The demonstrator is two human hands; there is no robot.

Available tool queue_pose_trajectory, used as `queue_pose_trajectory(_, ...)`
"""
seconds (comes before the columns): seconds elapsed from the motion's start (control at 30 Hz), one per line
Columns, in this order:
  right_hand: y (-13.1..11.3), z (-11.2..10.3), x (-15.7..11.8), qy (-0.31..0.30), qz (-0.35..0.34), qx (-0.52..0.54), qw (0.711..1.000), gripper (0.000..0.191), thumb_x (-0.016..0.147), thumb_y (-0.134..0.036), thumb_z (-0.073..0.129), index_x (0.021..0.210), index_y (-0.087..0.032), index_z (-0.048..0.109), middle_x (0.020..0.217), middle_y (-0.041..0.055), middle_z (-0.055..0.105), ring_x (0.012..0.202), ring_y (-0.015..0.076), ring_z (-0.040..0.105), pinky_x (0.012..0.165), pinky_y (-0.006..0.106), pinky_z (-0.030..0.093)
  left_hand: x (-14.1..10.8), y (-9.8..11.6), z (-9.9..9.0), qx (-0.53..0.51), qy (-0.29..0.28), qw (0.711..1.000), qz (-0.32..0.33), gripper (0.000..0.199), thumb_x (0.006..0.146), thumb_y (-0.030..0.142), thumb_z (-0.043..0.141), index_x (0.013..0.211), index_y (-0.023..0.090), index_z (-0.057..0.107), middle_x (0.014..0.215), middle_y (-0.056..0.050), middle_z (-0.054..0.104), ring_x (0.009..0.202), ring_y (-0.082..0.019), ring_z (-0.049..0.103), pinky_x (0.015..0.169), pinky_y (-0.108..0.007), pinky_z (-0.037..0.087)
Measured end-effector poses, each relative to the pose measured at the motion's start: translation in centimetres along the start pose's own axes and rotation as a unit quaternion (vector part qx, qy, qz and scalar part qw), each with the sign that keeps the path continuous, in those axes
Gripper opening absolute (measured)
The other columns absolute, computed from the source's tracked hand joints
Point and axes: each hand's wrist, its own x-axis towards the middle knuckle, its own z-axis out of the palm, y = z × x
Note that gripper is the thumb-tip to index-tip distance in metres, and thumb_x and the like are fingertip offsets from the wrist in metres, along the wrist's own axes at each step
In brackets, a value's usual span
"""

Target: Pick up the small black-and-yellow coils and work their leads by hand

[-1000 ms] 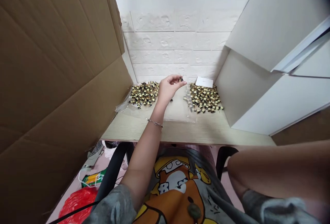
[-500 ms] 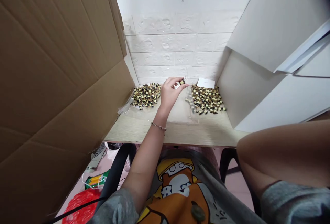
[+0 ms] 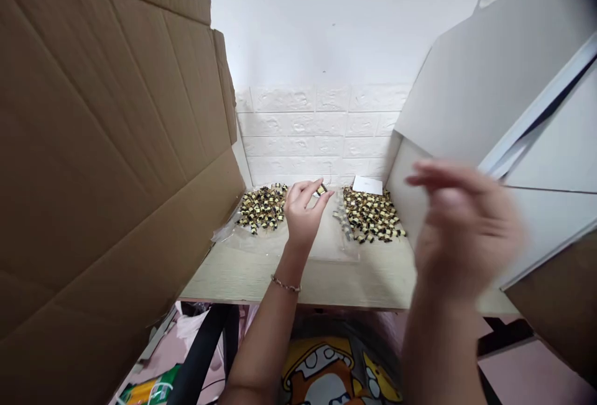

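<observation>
My left hand [image 3: 304, 209] pinches a small yellow and black part [image 3: 321, 190] between thumb and fingertips, above the middle of the table. My right hand [image 3: 461, 224] is raised at the right, in front of the white panels, and motion smears its fingers, so what they hold, if anything, does not show. A pile of similar small parts [image 3: 262, 208] lies to the left of my left hand. Another pile [image 3: 372, 215] lies on the right side, with a white paper [image 3: 367, 185] at its back edge.
A large cardboard sheet [image 3: 116, 144] stands along the left. White panels [image 3: 466, 75] rise on the right, and a white brick-patterned wall [image 3: 298, 125] closes the back. Clear plastic [image 3: 326, 246] lies on the pale wooden table [image 3: 280, 290].
My right hand has come up into view at the right; before, only a bent bare limb showed there. My left hand still pinches the part. The camera view has tilted upward.
</observation>
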Motion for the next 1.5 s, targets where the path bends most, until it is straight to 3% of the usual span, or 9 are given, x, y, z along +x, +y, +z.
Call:
queue_pose_trajectory(0.17, 2.1, 2.5, -2.2, -0.124, 0.135, 0.026, 0.983, 0.021, 0.079, -0.026, 0.045, 0.096, -0.023, 0.058, 0.097, 0.0038, 0.060, 0.087, 0.0154, 0.055, 0.077, 0.034, 0.046, 0.5, 3.1, -2.3, 0.045, -0.005, 0.999, 0.029, 0.024, 0.066, 0.026, 0.064, 0.087, 0.016, 0.063, 0.074, -0.004, 0.057, 0.073, -0.012, 0.051, 0.069, -0.027, 0.043)
queue_pose_trajectory(0.33, 2.4, 3.5, -2.6, -0.179, 0.029, -0.022, 0.983, 0.041, 0.082, -0.017, 0.034, 0.121, -0.028, 0.038, 0.119, 0.0033, 0.047, 0.108, 0.0157, 0.044, 0.091, 0.037, 0.038, 1.5, 4.4, -4.1, 0.061, -0.110, 0.991, 0.042, 0.023, 0.069, 0.027, 0.061, 0.090, 0.019, 0.063, 0.076, -0.002, 0.058, 0.074, -0.012, 0.050, 0.072, -0.027, 0.041)
queue_pose_trajectory(0.7, 2.8, 3.2, -2.7, -0.149, -0.133, -0.202, 0.959, 0.047, 0.081, -0.012, 0.032, 0.125, -0.025, 0.028, 0.130, 0.0082, 0.034, 0.120, 0.0199, 0.031, 0.097, 0.044, 0.025, 1.0, 4.6, -5.1, 0.073, -0.148, 0.985, 0.058, 0.024, 0.070, 0.031, 0.059, 0.091, 0.021, 0.062, 0.078, -0.002, 0.058, 0.077, -0.013, 0.049, 0.074, -0.028, 0.039)
queue_pose_trajectory(0.8, 2.9, 3.0, -2.7, -0.159, -0.135, -0.222, 0.952, 0.043, 0.080, -0.013, 0.033, 0.120, -0.028, 0.034, 0.134, 0.0062, 0.031, 0.122, 0.0221, 0.029, 0.097, 0.048, 0.023, 0.9, 4.4, -5.2, 0.069, -0.147, 0.985, 0.056, 0.024, 0.068, 0.033, 0.061, 0.090, 0.024, 0.062, 0.078, -0.001, 0.058, 0.076, -0.014, 0.050, 0.074, -0.030, 0.038)
queue_pose_trajectory(0.97, 3.2, 2.6, -2.8, -0.165, -0.095, -0.217, 0.957, 0.020, 0.079, -0.024, 0.042, 0.096, -0.024, 0.052, 0.128, 0.0052, 0.040, 0.117, 0.0246, 0.034, 0.094, 0.048, 0.026, 0.7, 4.5, -5.2, 0.064, -0.142, 0.987, 0.042, 0.023, 0.066, 0.034, 0.062, 0.087, 0.025, 0.062, 0.077, -0.001, 0.059, 0.076, -0.014, 0.051, 0.074, -0.031, 0.037)
queue_pose_trajectory(1.13, 2.9, 2.4, -2.9, -0.174, -0.080, -0.118, 0.974, 0.010, 0.077, -0.024, 0.048, 0.082, -0.023, 0.057, 0.095, 0.0026, 0.061, 0.093, 0.0166, 0.053, 0.083, 0.037, 0.039, 0.6, 4.9, -5.1, 0.000, -0.136, 0.991, -0.014, 0.024, 0.063, 0.031, 0.066, 0.086, 0.023, 0.063, 0.076, -0.001, 0.060, 0.077, -0.014, 0.053, 0.076, -0.032, 0.039)
queue_pose_trajectory(1.3, 2.1, 2.2, -3.1, -0.178, -0.051, -0.014, 0.983, 0.011, 0.076, -0.018, 0.051, 0.082, -0.022, 0.060, 0.078, 0.0002, 0.063, 0.076, 0.0112, 0.056, 0.069, 0.027, 0.044, 0.6, 4.9, -5.1, -0.134, -0.153, 0.973, -0.105, 0.025, 0.061, 0.028, 0.068, 0.085, 0.023, 0.064, 0.079, -0.002, 0.062, 0.075, -0.013, 0.053, 0.070, -0.030, 0.043)
queue_pose_trajectory(1.4, 1.7, 2.4, -3.3, -0.155, -0.042, -0.005, 0.987, 0.011, 0.075, -0.019, 0.052, 0.081, -0.022, 0.061, 0.076, -0.0007, 0.064, 0.073, 0.0109, 0.057, 0.066, 0.026, 0.045, 0.1, 4.7, -4.6, -0.237, -0.148, 0.942, -0.188, 0.020, 0.064, 0.028, 0.065, 0.083, 0.023, 0.064, 0.082, -0.003, 0.063, 0.079, -0.013, 0.054, 0.073, -0.029, 0.044)
queue_pose_trajectory(1.5, 1.4, 2.8, -3.6, -0.104, -0.030, -0.024, 0.994, 0.011, 0.075, -0.019, 0.052, 0.079, -0.023, 0.061, 0.074, -0.0010, 0.064, 0.070, 0.0115, 0.057, 0.065, 0.027, 0.045, -0.7, 4.6, -3.7, -0.360, -0.153, 0.870, -0.302, 0.019, 0.066, 0.031, 0.063, 0.083, 0.022, 0.063, 0.087, -0.003, 0.063, 0.084, -0.014, 0.056, 0.078, -0.030, 0.043)
